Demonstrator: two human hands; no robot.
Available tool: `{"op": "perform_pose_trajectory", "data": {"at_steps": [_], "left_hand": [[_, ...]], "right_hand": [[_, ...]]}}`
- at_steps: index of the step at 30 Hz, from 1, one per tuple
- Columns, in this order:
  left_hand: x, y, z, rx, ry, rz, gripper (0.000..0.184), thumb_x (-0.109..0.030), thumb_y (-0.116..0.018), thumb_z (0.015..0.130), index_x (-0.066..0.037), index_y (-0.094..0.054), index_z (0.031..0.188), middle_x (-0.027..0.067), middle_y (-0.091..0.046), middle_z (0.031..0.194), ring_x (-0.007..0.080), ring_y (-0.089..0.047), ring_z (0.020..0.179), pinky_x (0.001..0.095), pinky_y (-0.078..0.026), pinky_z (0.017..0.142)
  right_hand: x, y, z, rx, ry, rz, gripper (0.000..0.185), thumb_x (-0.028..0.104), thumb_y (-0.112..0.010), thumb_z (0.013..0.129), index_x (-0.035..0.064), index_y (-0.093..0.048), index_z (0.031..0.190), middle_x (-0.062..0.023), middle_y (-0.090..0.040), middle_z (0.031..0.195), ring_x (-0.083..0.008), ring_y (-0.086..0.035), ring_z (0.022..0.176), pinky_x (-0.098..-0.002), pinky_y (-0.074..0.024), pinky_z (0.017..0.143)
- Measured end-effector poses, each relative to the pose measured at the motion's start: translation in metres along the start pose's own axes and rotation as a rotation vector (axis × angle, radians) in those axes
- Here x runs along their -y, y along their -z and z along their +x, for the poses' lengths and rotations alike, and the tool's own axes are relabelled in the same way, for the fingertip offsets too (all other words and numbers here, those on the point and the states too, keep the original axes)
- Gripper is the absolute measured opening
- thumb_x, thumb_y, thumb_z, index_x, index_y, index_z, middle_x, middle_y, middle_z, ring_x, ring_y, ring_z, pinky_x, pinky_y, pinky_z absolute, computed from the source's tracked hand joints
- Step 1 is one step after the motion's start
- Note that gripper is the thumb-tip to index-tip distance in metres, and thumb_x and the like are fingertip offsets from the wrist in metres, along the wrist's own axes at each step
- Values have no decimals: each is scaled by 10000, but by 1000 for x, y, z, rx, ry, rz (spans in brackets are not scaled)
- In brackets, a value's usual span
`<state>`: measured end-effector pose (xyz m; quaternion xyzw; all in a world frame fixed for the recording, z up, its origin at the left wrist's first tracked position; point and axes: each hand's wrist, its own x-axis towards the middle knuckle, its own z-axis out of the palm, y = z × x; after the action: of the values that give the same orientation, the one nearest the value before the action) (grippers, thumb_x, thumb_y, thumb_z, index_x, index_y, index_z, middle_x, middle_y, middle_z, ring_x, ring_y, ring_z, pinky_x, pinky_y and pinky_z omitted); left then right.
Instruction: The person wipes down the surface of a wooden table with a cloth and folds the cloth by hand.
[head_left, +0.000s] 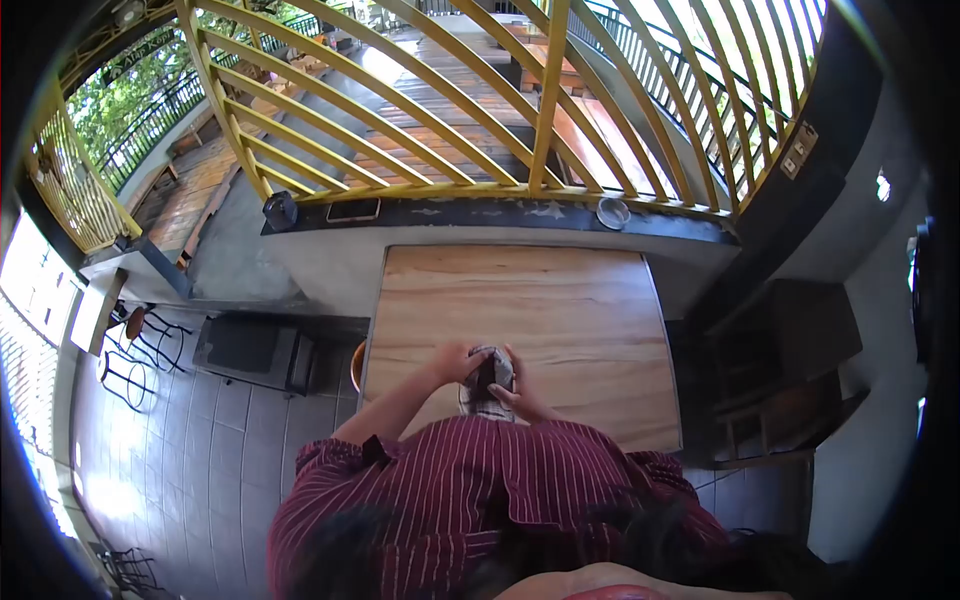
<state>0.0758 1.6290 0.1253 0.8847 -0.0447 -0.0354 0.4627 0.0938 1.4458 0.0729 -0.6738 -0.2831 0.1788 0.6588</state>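
Close in front of my chest, over the near side of the wooden table (520, 290), both hands meet around a light, dark-patterned cloth (503, 366). A dark brown object (486, 378) shows in the middle of it, too small to name. My left hand (458, 362) is closed on the cloth from the left, thumb toward the dark object. From the right, my right hand (518, 385) curls round the same bundle with its thumb on the near side. Part of the cloth hangs down toward my striped shirt.
Beyond the table runs a low wall with a dark ledge (450, 215), bearing a phone-like flat object (353, 210), a round glass dish (613, 212) and a dark cup (280, 210). Yellow slats (545, 110) rise above it. A dark cabinet (255, 350) stands left, wooden chairs (780, 415) right.
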Motion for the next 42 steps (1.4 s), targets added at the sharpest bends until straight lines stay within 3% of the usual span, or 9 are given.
{"op": "perform_pose_trajectory", "data": {"at_steps": [7,12,16,18,25,27,30,38,42], "left_hand": [[-66,-48,3,-4,-174,117,323,-309,-399,854,-37,-569,894,200,-585,816,374,-544,792,414,-415,706],[-123,-43,5,-5,111,174,406,-334,-342,886,14,-543,945,223,-581,860,364,-547,830,392,-408,727],[-119,-54,19,-167,-3,-36,450,-369,-322,897,20,-534,976,213,-586,886,308,-565,826,367,-406,744],[-124,-64,29,-369,58,-288,409,-316,-319,924,21,-550,948,47,-579,855,104,-504,775,264,-406,742],[-152,-89,53,-347,61,-492,457,-386,-338,908,17,-546,959,75,-589,898,139,-524,831,274,-403,748],[-150,-83,59,-283,103,-864,429,-366,-316,920,-17,-518,1068,52,-577,977,113,-544,891,250,-428,791],[-146,-76,64,-320,110,-926,458,-402,-374,898,9,-559,973,31,-584,887,90,-509,801,234,-398,748],[-229,-19,42,-485,41,70,359,-298,-501,863,19,-554,1023,49,-592,950,87,-525,824,250,-426,749],[-205,7,59,-443,-31,-4,320,-262,-560,832,-4,-556,1022,47,-599,899,95,-529,823,258,-426,740]], "right_hand": [[13,49,-19,-216,164,-411,483,-4,-586,594,51,-483,1063,-176,-489,977,-367,-471,940,-403,-392,815],[50,115,-18,-349,166,-465,137,36,-556,724,33,-579,859,-123,-504,782,-231,-502,719,-310,-410,634],[77,146,-9,-489,346,-569,133,68,-566,760,20,-565,884,-108,-497,781,-182,-485,644,-297,-403,582],[95,148,-8,-298,181,-247,243,189,-585,786,-1,-555,934,-115,-546,759,-200,-528,651,-313,-413,575],[128,170,15,52,52,-165,315,266,-558,806,-16,-560,948,-136,-604,787,-154,-562,705,-281,-433,613],[133,183,25,169,12,-177,254,230,-503,843,9,-581,940,-81,-600,786,-135,-543,691,-262,-432,635],[116,201,52,89,48,-219,224,189,-485,844,7,-591,919,-74,-601,790,-134,-545,722,-259,-430,662],[162,262,72,-1,292,-295,176,112,-521,813,20,-544,962,-59,-586,837,-125,-538,776,-247,-418,700],[194,290,62,153,415,-617,287,266,-609,761,35,-567,926,-125,-601,831,-201,-575,766,-305,-429,670]]}}
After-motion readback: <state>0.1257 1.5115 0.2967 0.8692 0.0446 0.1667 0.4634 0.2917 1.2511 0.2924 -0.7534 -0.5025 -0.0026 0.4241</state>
